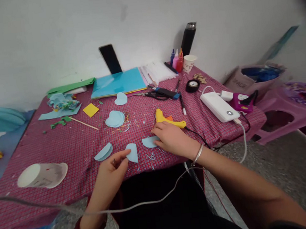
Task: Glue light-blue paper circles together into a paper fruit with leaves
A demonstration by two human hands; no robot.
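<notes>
My left hand [114,172] pinches a folded light-blue paper piece [132,153] at its left edge, close to the table's front. To its left lies a folded paper half-circle [103,152]. My right hand [173,138] has its fingers closed at the right end of another folded light-blue paper [148,142]. Just beyond that hand rests a yellow glue gun [167,119], its nozzle end pointing away. Farther back are a stack of light-blue paper rounds [115,118] and a single heart-like cutout [121,99].
A paper cup [43,175] lies on its side at front left. Scissors [155,95], black tape [193,85] and a white power bank [219,106] sit toward the right. A white cable [140,204] crosses before my arms. Paper scraps dot the checked tablecloth [74,144].
</notes>
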